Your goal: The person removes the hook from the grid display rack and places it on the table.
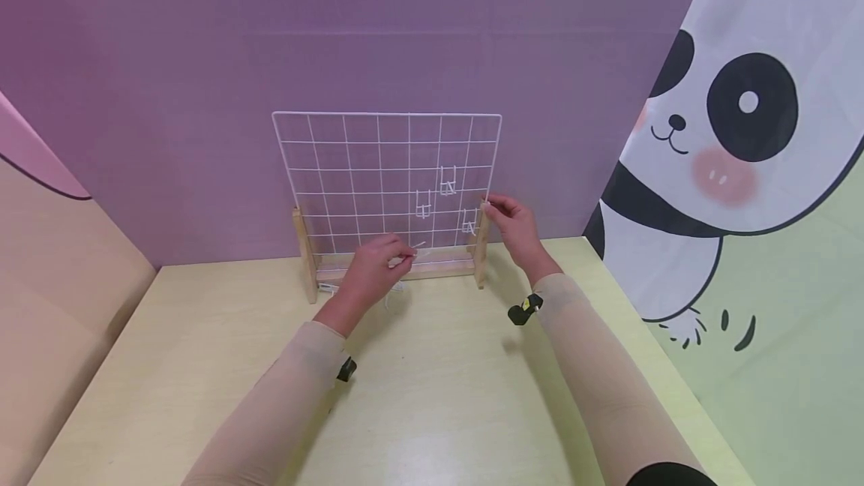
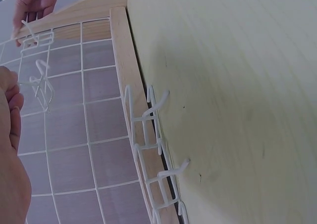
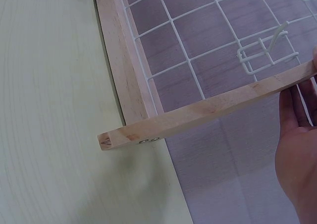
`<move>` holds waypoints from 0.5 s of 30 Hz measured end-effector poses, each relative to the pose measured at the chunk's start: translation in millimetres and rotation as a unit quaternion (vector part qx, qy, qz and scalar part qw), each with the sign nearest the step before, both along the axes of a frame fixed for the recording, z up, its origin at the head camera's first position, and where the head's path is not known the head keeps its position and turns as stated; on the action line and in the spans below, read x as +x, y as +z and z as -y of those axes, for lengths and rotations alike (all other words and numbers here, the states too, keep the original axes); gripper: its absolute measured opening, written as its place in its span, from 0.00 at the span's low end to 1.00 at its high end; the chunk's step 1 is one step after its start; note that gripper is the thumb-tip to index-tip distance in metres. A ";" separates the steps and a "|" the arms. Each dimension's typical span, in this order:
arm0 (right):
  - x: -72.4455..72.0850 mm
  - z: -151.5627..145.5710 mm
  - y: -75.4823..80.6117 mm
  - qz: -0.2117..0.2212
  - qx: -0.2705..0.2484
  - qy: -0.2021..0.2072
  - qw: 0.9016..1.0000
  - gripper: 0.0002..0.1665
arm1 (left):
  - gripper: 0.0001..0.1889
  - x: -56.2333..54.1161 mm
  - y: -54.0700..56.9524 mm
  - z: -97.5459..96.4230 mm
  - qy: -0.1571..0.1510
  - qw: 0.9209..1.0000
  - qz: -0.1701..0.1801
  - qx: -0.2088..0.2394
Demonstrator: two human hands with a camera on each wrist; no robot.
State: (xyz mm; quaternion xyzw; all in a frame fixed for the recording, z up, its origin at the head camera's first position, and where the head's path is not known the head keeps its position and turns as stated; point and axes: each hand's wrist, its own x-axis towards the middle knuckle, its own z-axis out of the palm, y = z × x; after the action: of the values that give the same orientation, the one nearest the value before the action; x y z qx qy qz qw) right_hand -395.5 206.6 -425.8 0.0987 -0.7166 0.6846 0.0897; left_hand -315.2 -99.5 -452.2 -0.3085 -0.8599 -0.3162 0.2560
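A white wire grid panel [image 1: 394,163] stands upright in a wooden stand [image 1: 307,257]. My left hand [image 1: 376,265] pinches a white wire hook [image 2: 43,87] in front of the grid's lower part; its fingertips are partly hidden in the left wrist view. With thumb in front and fingers behind, my right hand [image 1: 516,227] grips the top of the stand's right post [image 3: 213,106], beside the grid's edge. Three white hooks hang on the grid's right side: an upper hook [image 1: 448,182], a middle hook [image 1: 423,205] and a lower hook [image 3: 267,53] near the right post.
Loose white hooks [image 2: 157,174] lie along the front of the stand's base rail [image 2: 130,75]. The stand rests on a pale wooden table [image 1: 418,388]. A purple backdrop [image 1: 378,28] rises behind it, and a wall with a panda picture [image 1: 749,171] is at the right.
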 end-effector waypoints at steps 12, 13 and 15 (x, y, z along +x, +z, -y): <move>-0.3 1.2 -0.2 -0.001 0.003 0.006 1.000 0.21 | 0.04 -0.7 -4.0 -2.7 -0.007 1.000 0.017 -0.023; -0.5 1.3 -0.4 -0.001 0.003 0.005 1.000 0.21 | 0.04 -0.9 -4.9 -2.7 -0.007 1.000 0.017 -0.023; -0.9 1.4 -0.7 0.000 0.004 0.004 1.000 0.21 | 0.04 -1.7 -7.0 -2.4 -0.008 1.000 0.017 -0.023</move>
State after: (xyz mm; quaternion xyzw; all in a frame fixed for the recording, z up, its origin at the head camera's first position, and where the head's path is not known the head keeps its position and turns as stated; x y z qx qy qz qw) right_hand -396.4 205.3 -426.5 0.1018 -0.7187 0.6823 0.0867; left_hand -316.9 -97.1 -459.2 -0.3154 -0.8688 -0.3032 0.2317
